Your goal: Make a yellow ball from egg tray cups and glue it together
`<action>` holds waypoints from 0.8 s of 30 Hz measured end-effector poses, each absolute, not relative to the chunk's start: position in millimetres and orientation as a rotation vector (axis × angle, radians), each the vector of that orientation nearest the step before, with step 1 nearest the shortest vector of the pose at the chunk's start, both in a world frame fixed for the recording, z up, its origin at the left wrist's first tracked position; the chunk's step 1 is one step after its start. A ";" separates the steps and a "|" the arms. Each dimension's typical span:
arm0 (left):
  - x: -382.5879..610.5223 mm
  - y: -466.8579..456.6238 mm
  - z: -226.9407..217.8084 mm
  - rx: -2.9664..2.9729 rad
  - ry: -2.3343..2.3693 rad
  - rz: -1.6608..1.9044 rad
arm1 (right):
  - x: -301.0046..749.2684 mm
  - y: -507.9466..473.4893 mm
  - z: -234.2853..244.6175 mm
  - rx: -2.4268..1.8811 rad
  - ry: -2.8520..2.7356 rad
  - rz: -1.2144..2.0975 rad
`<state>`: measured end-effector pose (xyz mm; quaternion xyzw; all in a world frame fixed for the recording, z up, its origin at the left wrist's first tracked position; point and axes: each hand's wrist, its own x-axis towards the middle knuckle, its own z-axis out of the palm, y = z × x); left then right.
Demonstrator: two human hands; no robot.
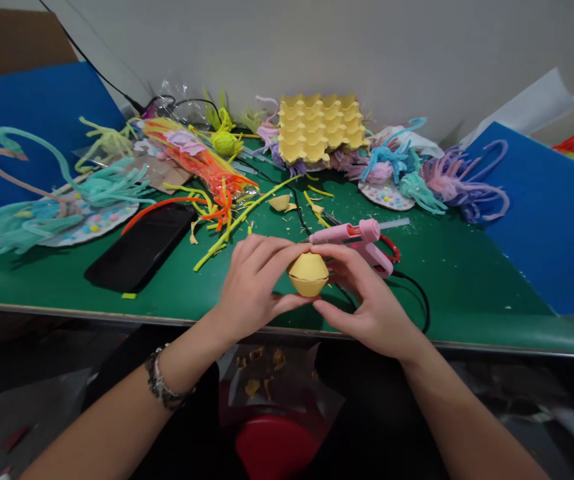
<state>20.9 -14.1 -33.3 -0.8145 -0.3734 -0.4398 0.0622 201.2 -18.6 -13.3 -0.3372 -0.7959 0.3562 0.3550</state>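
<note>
Two yellow egg carton cups [309,272] are pressed rim to rim, with a thin dark seam between them. My left hand [257,283] grips them from the left, thumb below and fingers above. From the other side my right hand [367,300] pinches the same pair, its thumb low and its index finger over the top. Just behind the right hand lies a pink glue gun [349,233] with a clear glue stick poking out of its back. Another cut cup [280,203] rests beyond the hands among yellow scraps.
A yellow egg carton [319,127] leans by the wall. On the green table [467,287] lie a black phone [141,250], orange and yellow pipe cleaners [191,157], and pipe-cleaner swans [61,193]. Blue boards [541,220] stand at both sides. A black cable [424,300] curves near the table's front edge.
</note>
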 end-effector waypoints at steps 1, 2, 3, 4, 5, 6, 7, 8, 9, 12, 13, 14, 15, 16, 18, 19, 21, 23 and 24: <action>20.1 -13.6 -33.2 -2.446 -1.118 -1.301 | 201.1 -18.6 -13.3 -0.875 -2.059 0.920; 19.4 -13.1 -33.3 -2.439 -1.108 -1.274 | 201.1 -18.5 -13.4 -0.879 -2.061 0.916; 18.7 -12.6 -33.4 -2.438 -1.100 -1.249 | 201.0 -18.5 -13.5 -0.884 -2.062 0.906; 18.3 -12.2 -33.6 -2.439 -1.096 -1.229 | 200.9 -18.4 -13.7 -0.889 -2.064 0.894; 17.9 -11.9 -33.8 -2.440 -1.098 -1.214 | 200.8 -18.3 -13.9 -0.896 -2.070 0.880; 17.7 -11.8 -34.0 -2.439 -1.100 -1.203 | 200.6 -18.2 -14.1 -0.904 -2.077 0.866; 17.6 -11.8 -34.1 -2.436 -1.102 -1.194 | 200.4 -18.0 -14.3 -0.910 -2.084 0.855; 17.6 -11.9 -34.1 -2.433 -1.102 -1.184 | 200.2 -17.9 -14.5 -0.914 -2.089 0.849; 17.6 -12.1 -34.1 -2.428 -1.102 -1.174 | 199.9 -17.7 -14.7 -0.920 -2.090 0.848; 18.4 -13.3 -33.3 -2.426 -1.122 -1.135 | 199.4 -16.5 -15.4 -0.943 -2.081 0.849; 18.9 -13.9 -32.9 -2.437 -1.139 -1.123 | 199.6 -15.8 -15.7 -0.951 -2.075 0.850; 19.5 -14.7 -32.3 -2.453 -1.161 -1.114 | 199.9 -14.9 -16.0 -0.953 -2.066 0.856; 20.2 -15.6 -31.6 -2.475 -1.189 -1.108 | 200.5 -13.9 -16.3 -0.946 -2.057 0.873; 20.9 -16.7 -30.9 -2.498 -1.214 -1.111 | 201.2 -12.8 -16.6 -0.929 -2.047 0.905; 22.1 -18.9 -29.4 -2.541 -1.244 -1.153 | 202.5 -10.7 -16.8 -0.890 -2.020 0.988; 22.5 -19.7 -28.9 -2.557 -1.247 -1.188 | 203.0 -9.9 -16.5 -0.878 -2.009 1.021; 22.7 -20.3 -28.3 -2.596 -1.254 -1.260 | 203.9 -9.1 -15.0 -0.876 -1.999 1.028; 22.3 -19.2 -28.2 -2.643 -1.293 -1.328 | 205.7 -9.7 -11.9 -0.908 -2.013 0.921; 21.9 -18.3 -28.1 -2.662 -1.335 -1.364 | 207.7 -10.4 -9.8 -0.943 -2.023 0.813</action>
